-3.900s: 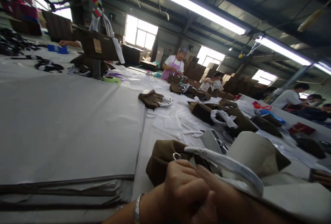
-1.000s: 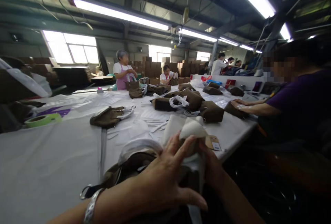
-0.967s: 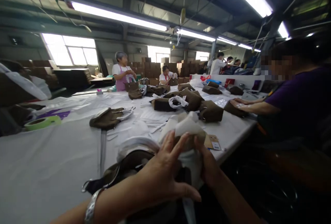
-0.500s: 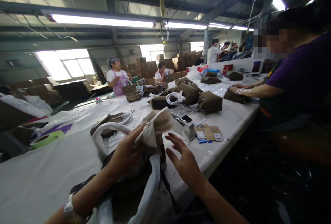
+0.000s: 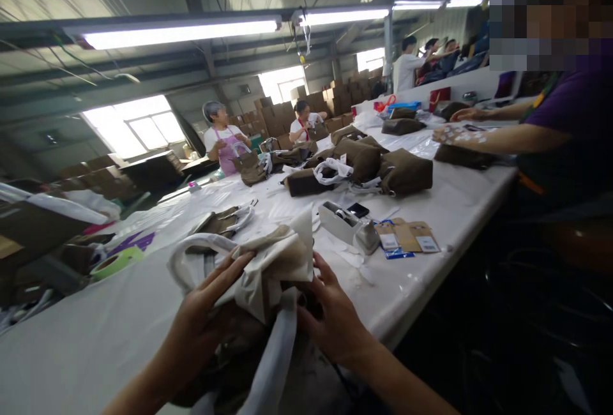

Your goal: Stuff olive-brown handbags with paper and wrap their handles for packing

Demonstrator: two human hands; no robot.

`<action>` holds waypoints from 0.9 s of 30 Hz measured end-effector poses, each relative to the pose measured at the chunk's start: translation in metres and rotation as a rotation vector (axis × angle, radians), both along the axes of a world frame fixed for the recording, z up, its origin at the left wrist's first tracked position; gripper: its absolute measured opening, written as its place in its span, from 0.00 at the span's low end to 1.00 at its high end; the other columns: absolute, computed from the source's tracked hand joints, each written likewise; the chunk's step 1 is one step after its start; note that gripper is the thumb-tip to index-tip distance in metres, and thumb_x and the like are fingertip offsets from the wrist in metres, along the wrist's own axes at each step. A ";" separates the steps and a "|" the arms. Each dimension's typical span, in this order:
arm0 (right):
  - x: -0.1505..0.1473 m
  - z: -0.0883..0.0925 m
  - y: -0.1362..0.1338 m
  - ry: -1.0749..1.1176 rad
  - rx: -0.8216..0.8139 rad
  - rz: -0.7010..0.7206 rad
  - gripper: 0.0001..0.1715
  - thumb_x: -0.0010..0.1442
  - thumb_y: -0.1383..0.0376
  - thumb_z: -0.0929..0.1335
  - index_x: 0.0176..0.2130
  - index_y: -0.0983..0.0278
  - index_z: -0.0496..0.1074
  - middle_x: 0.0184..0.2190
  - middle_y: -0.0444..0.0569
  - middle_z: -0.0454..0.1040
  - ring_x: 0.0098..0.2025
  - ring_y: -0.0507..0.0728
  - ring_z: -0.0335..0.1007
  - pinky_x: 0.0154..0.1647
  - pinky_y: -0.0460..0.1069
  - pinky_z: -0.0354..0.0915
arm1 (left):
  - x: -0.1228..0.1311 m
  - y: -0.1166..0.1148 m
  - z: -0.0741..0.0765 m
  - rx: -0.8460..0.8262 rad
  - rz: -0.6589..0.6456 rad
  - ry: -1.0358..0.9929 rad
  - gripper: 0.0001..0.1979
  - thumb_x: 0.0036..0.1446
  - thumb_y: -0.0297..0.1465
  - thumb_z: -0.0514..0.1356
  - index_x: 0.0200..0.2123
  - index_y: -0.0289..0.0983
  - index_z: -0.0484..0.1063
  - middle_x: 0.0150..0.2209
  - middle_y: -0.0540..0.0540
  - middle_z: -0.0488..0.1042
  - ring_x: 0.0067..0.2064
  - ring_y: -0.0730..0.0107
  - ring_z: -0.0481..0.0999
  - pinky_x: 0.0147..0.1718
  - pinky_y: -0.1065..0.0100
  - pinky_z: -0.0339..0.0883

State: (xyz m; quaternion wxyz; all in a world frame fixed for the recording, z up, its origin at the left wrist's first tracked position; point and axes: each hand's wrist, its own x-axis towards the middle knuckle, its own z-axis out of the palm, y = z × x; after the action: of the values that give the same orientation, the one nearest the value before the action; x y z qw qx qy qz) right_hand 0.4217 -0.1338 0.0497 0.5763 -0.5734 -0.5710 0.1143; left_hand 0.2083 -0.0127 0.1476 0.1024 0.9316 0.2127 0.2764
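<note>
A brown handbag (image 5: 239,345) stands in front of me at the table's near edge. Its cream lining (image 5: 280,262) is pulled up out of the opening and crumpled. White wrapping covers the bag's handles (image 5: 275,354); one handle loops out to the left. My left hand (image 5: 205,313) holds the lining and the bag's left side, fingers lying across the cloth and thumb hidden. On the right side, my right hand (image 5: 332,316) is closed around the bag's rim, its fingertips against the lining. The bag's inside is mostly hidden.
A tape dispenser (image 5: 349,226), a phone (image 5: 358,210) and cardboard tags (image 5: 409,236) lie beyond my right hand. More brown bags (image 5: 359,159) are piled across the white table (image 5: 96,338). Green tape (image 5: 117,263) sits left. A co-worker (image 5: 565,121) stands at right.
My right hand, open and apart from the bag before, has come in to its right side. The lining has shifted and spread. The co-worker at right has lifted a hand off a bag.
</note>
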 end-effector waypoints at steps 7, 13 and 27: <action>0.006 0.010 -0.004 0.070 0.043 0.129 0.29 0.54 0.72 0.71 0.54 0.54 0.75 0.73 0.48 0.44 0.73 0.67 0.43 0.71 0.62 0.51 | 0.000 0.002 0.000 0.218 -0.040 0.116 0.29 0.65 0.27 0.54 0.68 0.49 0.59 0.70 0.46 0.58 0.69 0.54 0.59 0.64 0.57 0.62; 0.002 -0.009 0.002 0.530 0.004 0.127 0.13 0.58 0.69 0.70 0.43 0.59 0.80 0.70 0.52 0.54 0.70 0.65 0.55 0.67 0.58 0.58 | 0.003 -0.007 0.007 0.383 -0.291 0.491 0.31 0.59 0.22 0.57 0.64 0.50 0.65 0.63 0.51 0.70 0.66 0.59 0.66 0.63 0.61 0.65; -0.034 0.006 -0.012 0.462 0.439 0.217 0.13 0.55 0.75 0.69 0.38 0.58 0.75 0.51 0.51 0.78 0.53 0.60 0.75 0.55 0.53 0.70 | 0.081 -0.015 -0.032 0.085 -0.254 0.634 0.11 0.51 0.19 0.58 0.24 0.38 0.75 0.23 0.50 0.79 0.23 0.66 0.77 0.20 0.73 0.64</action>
State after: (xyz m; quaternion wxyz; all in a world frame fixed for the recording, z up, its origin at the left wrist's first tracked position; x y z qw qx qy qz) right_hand 0.3874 -0.1461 0.0562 0.7848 -0.3303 -0.4939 0.1764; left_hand 0.2896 -0.0273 0.1152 0.0261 0.9936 0.1045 -0.0334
